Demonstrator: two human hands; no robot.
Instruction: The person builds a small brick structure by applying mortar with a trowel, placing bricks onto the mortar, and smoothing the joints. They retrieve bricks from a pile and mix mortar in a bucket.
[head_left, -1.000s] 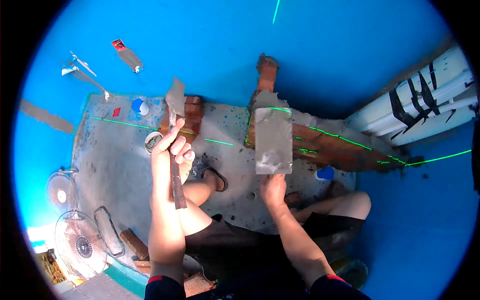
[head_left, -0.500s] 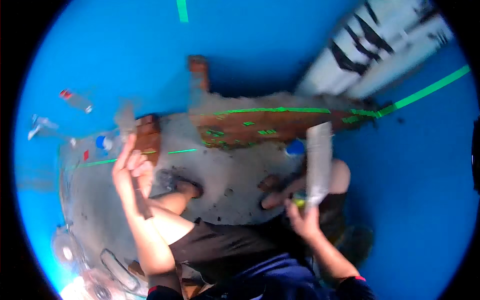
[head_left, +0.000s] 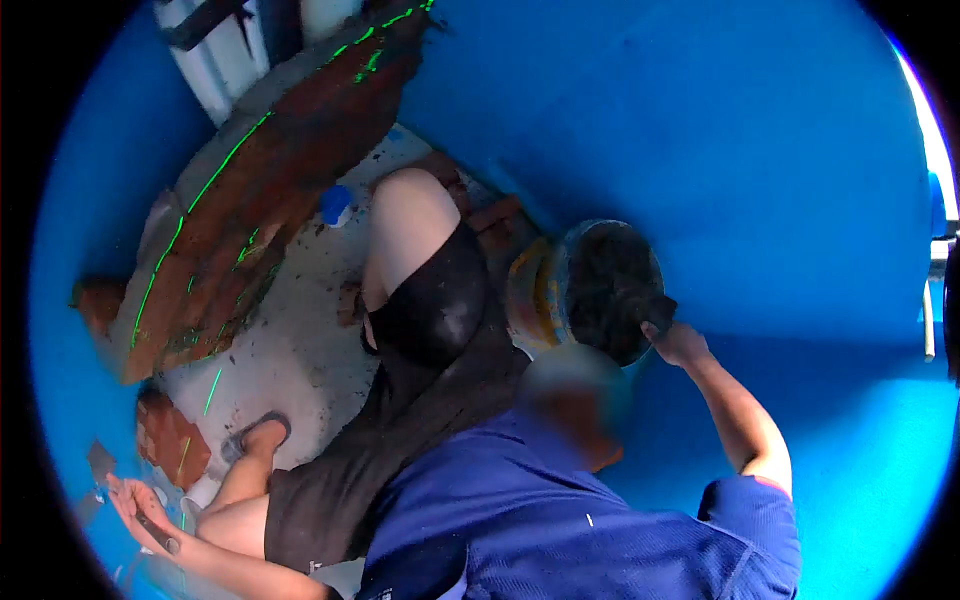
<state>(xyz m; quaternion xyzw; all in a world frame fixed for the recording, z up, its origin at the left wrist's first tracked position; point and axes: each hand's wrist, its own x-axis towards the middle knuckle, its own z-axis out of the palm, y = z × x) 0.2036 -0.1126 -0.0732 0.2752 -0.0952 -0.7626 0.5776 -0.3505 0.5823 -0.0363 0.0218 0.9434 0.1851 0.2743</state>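
At the right, my right hand (head_left: 680, 345) is closed round a trowel (head_left: 650, 312), its dark blade reaching into a bucket (head_left: 543, 300) of dark, wet-looking mortar (head_left: 605, 270). Much of the blade blends with the mortar, so how deep it sits is unclear. My left hand (head_left: 142, 510) is held out at the lower left, its fingers curled. A small flat grey-brown tool (head_left: 101, 462) shows at those fingertips; its handle is mostly hidden.
A brick wall section (head_left: 300, 130) with a mortared top and green laser lines runs across the upper left. Loose bricks (head_left: 172, 438) lie below it. A blue-and-white round object (head_left: 337, 205) rests on the floor beyond my knee. Blue sheeting (head_left: 760, 170) surrounds the area.
My view has swung to the right. My right hand has moved from above my knee to the bucket, taking the trowel down into it. My left hand is still held out.
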